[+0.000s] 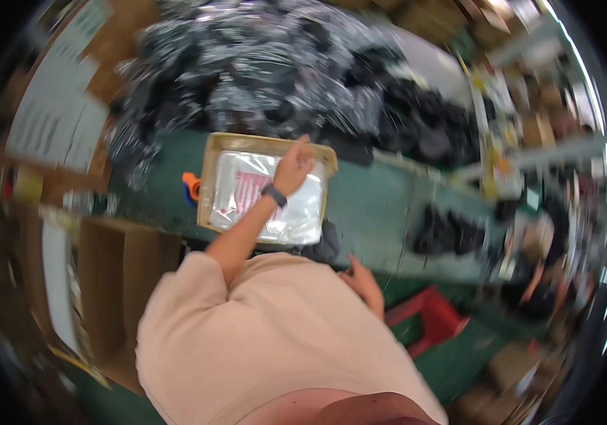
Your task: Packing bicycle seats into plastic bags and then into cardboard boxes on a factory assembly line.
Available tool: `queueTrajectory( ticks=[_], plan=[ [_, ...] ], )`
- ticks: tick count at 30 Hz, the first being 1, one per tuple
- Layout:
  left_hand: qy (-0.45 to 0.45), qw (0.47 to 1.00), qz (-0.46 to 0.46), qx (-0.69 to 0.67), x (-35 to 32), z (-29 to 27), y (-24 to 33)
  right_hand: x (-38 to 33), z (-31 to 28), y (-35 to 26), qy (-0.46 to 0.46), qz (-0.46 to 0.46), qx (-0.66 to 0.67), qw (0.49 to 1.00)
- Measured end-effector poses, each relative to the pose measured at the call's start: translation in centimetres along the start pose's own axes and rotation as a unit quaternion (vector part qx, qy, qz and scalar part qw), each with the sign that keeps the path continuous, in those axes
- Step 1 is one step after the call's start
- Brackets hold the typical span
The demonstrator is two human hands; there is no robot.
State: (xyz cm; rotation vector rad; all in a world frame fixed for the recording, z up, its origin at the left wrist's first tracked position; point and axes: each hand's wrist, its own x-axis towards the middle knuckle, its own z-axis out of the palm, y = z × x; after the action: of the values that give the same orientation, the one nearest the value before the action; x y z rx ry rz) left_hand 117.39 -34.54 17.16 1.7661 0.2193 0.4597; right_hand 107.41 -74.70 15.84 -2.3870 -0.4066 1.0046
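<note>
My left hand (pixel 295 170), with a dark watch on its wrist, reaches over an open cardboard box (pixel 206 180). Its fingers stretch toward the far right part of the rim, with no thing visible in them. Inside the box lies a stack of clear plastic bags (pixel 293 223) with a red printed patch. Lower right, my right hand (pixel 365 285) hangs by the near edge of the green table, its fingers a little apart and seemingly bare. Between that hand and the box sits a dark soft item (pixel 324 244). Motion blurs both hands somewhat.
Dark goods in clear plastic wrap (pixel 247 78) pile up behind the box. An orange and blue tape dispenser (pixel 191 188) stands left of it. Black items (pixel 448 232) lie on the green table (pixel 378 205) to the right. A red stool-like object (pixel 431 322) is below; another person works far right.
</note>
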Motion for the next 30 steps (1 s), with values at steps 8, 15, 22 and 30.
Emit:
queueTrajectory(
  ticks=[8, 15, 22, 30],
  plan=[
    [-0.528, 0.830, -0.177, 0.014, -15.1, 11.6, 0.6, 1.3, -6.6, 20.7, 0.101, 0.066, 0.053, 0.991],
    [-0.447, 0.864, -0.134, 0.192, -10.8, 16.0, 1.7, 8.8, -21.1, 35.2, 0.456, 0.304, 0.354, 0.758],
    [-0.473, 0.840, -0.030, 0.264, -5.8, 30.7, 5.4, 17.2, -24.0, 36.7, 0.456, 0.503, 0.328, 0.657],
    [-0.434, 0.803, 0.129, 0.388, -5.6, 46.2, 4.9, 15.0, -24.6, 36.2, 0.331, 0.003, 0.240, 0.913]
  ],
)
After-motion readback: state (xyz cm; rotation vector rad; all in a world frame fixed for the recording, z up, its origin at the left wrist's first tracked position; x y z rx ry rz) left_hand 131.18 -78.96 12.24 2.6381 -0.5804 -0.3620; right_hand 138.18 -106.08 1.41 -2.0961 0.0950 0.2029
